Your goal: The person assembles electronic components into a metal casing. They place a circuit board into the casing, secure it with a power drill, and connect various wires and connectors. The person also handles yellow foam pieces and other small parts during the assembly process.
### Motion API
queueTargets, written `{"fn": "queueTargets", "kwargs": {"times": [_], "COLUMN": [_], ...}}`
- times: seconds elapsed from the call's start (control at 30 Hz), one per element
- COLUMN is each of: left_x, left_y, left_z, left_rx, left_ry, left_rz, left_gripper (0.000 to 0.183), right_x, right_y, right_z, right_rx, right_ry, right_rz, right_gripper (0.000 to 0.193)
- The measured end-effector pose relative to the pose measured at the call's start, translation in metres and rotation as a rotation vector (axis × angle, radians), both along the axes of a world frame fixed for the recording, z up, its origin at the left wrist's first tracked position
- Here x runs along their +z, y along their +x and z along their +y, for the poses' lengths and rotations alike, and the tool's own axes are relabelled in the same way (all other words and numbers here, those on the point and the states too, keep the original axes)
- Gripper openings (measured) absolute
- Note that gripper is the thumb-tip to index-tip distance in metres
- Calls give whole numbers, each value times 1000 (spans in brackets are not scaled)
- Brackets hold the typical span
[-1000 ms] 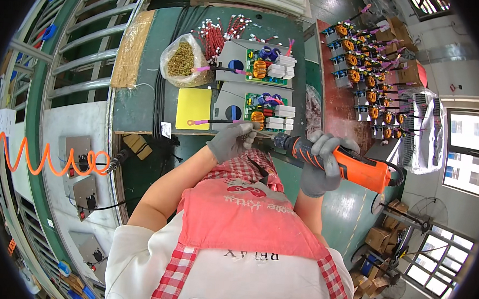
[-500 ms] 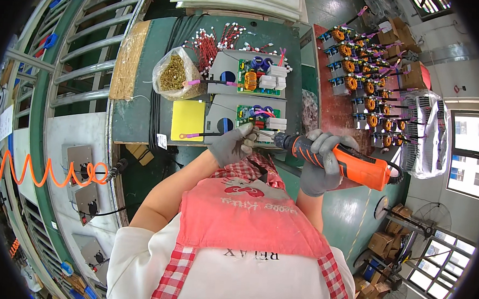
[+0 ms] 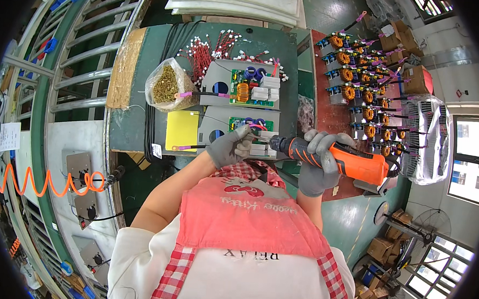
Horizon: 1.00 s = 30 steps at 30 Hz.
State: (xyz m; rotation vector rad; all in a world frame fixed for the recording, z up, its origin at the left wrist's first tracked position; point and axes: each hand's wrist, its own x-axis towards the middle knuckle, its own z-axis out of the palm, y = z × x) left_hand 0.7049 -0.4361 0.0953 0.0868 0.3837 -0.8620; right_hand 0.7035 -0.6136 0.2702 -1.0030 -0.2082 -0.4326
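Observation:
My right hand (image 3: 320, 167), gloved in grey, grips an orange and black power screwdriver (image 3: 352, 163) held roughly level, its nose pointing left. My left hand (image 3: 230, 146), also gloved, is closed in a pinch just left of the screwdriver's nose; what is between its fingertips is too small to make out. Both hands are over the near edge of the nearer circuit board (image 3: 241, 122), which sits on a grey metal plate (image 3: 211, 118). Beyond it, a second circuit board (image 3: 243, 92) with a copper coil and white blocks lies on a similar plate. Black cables with purple ends run left from both.
A clear bag of small brass-coloured parts (image 3: 167, 86) stands left of the plates, above a yellow sheet (image 3: 181, 130). Red and white wires (image 3: 201, 58) lie behind. At the right, a red table (image 3: 325, 110) carries rows of coil assemblies (image 3: 349, 77). A roller conveyor (image 3: 87, 60) is at far left.
The view has shifted a little, so the bench items sit slightly left and lower. Both hands and the screwdriver keep nearly the same pose near the closer circuit board.

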Motion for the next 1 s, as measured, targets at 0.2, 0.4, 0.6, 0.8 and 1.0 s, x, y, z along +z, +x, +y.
{"fn": "queueTargets", "kwargs": {"times": [0.2,0.4,0.6,0.8,1.0], "left_x": [23,18,19,45,29], "left_y": [10,9,4,2,-9], "left_z": [-3,-4,-14,-15,13], "left_rx": [-5,32,75,-126,15], "left_ry": [159,125,8,524,674], "left_rz": [48,94,105,-145,-240], "left_gripper": [31,33,28,30,28], "right_x": [-8,-16,-21,-49,-94], "right_y": [9,14,15,34,49], "right_z": [-10,-11,-9,-15,-31], "right_rx": [-13,-58,-81,-190,-220], "right_ry": [-43,2,-11,-257,-328], "right_rz": [4,27,4,-25,106], "right_gripper": [38,38,40,40,42]}}
